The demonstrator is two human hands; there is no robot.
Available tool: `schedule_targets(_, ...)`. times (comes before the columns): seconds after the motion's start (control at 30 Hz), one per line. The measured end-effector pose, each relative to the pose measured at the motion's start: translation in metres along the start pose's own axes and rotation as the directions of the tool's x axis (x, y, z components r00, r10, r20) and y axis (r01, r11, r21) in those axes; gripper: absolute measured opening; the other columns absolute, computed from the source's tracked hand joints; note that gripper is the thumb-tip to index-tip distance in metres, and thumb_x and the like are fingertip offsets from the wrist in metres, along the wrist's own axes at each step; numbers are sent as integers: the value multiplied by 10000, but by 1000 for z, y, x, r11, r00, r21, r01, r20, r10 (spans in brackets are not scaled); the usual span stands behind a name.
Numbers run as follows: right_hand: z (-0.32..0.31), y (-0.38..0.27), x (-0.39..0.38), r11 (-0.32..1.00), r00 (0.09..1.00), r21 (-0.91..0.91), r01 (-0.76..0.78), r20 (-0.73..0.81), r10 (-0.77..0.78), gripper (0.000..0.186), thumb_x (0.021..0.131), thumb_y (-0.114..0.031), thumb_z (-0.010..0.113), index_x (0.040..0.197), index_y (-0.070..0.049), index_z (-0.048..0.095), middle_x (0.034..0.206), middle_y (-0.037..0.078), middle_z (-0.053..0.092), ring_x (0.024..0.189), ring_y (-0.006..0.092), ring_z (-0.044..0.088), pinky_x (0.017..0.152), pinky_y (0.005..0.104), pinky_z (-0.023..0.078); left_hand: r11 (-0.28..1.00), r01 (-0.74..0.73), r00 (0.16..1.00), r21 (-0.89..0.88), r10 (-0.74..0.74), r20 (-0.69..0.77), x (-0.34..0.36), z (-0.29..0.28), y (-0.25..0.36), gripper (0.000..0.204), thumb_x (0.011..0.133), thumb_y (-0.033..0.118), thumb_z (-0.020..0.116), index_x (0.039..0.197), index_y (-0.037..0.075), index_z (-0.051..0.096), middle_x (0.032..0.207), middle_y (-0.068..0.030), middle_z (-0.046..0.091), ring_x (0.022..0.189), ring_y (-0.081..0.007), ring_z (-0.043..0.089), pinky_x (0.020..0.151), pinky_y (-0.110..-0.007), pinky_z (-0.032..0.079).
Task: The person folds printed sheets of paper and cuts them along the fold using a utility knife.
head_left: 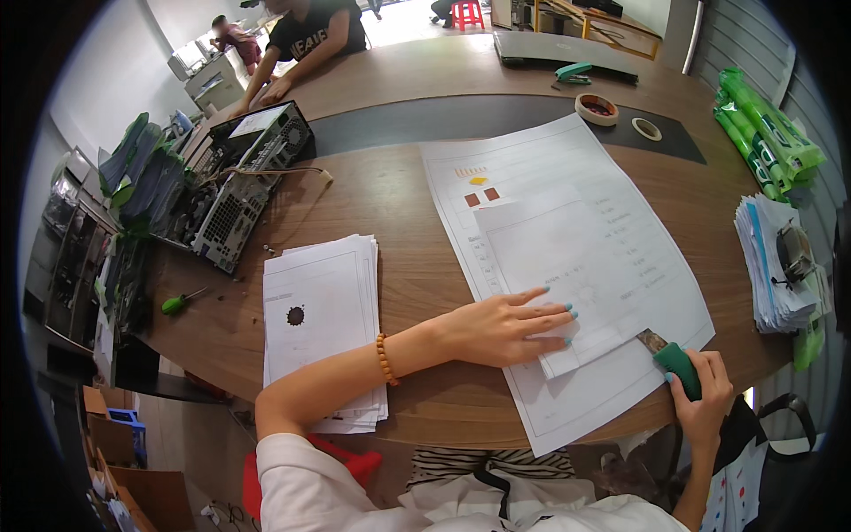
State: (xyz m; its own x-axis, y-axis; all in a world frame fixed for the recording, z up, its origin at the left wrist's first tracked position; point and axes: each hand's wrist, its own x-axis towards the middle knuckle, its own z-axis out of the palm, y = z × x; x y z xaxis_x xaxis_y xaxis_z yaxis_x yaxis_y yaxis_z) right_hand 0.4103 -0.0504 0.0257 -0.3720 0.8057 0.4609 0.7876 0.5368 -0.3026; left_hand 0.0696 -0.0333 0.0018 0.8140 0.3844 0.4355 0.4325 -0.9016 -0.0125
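Observation:
My left hand (507, 332) lies flat with fingers stretched out, pressing on a smaller white sheet of paper (541, 244). That sheet rests on top of a large printed sheet (620, 239), whose far left corner shows small coloured shapes. In my right hand (706, 395) is a green-handled knife (678, 368), the fingers wrapped round its handle. Its short, brownish metal blade (651, 340) meets the lower right corner of the smaller sheet. Whether it cuts into the paper I cannot tell. Under my left forearm is a stack of printed papers (321, 293).
An opened computer case (257, 182) stands at the left, near a green screwdriver (183, 301). Tape rolls (597, 109), a green stapler (573, 73) and a closed laptop (567, 55) lie at the far side. Green packs (767, 142) and a paper pile (769, 262) edge the right. A person (315, 35) leans in opposite.

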Motion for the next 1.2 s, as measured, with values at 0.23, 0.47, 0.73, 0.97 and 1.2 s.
schedule_targets(0.23,-4,7,1,1000,1000,-12,-13,4,13,341,626,-68,718,950,-33,615,840,112,547,729,292,575,624,369,468,988,54,998,-147,-51,24,-2,3,0,356,762,132,599,1116,89,601,1254,-114,525,1140,-223,530,985,-405,433)
schedule_targets(0.47,-4,11,4,999,999,32,-16,-29,17,341,606,-86,746,933,-46,656,813,101,568,655,253,584,597,323,481,998,-15,1000,-65,16,14,1,-4,-6,404,724,130,642,1124,91,598,1218,-129,555,1084,-220,574,937,-390,473)
schedule_targets(0.73,-5,21,-3,999,999,-1,-36,-26,36,351,622,-120,760,952,-46,665,802,84,566,642,209,567,584,310,478,999,25,1000,-44,-26,-5,1,0,-3,375,725,111,664,1097,138,622,1182,-106,587,1027,-216,607,915,-374,489)
schedule_targets(0.97,-6,20,-1,999,999,-11,-43,-16,43,363,616,-112,766,959,-46,668,823,80,569,658,211,570,602,308,480,999,36,999,-39,-36,-11,-2,0,-3,344,754,129,660,1095,140,625,1171,-102,594,1025,-214,607,908,-373,494)
schedule_targets(1.2,-7,20,-1,1000,1000,0,-16,-19,16,368,607,-99,766,957,-43,668,825,83,570,658,210,570,601,306,480,999,1,1000,-43,-1,9,-2,-10,-4,328,759,254,673,1061,130,636,1141,-107,609,1012,-207,614,870,-350,512)
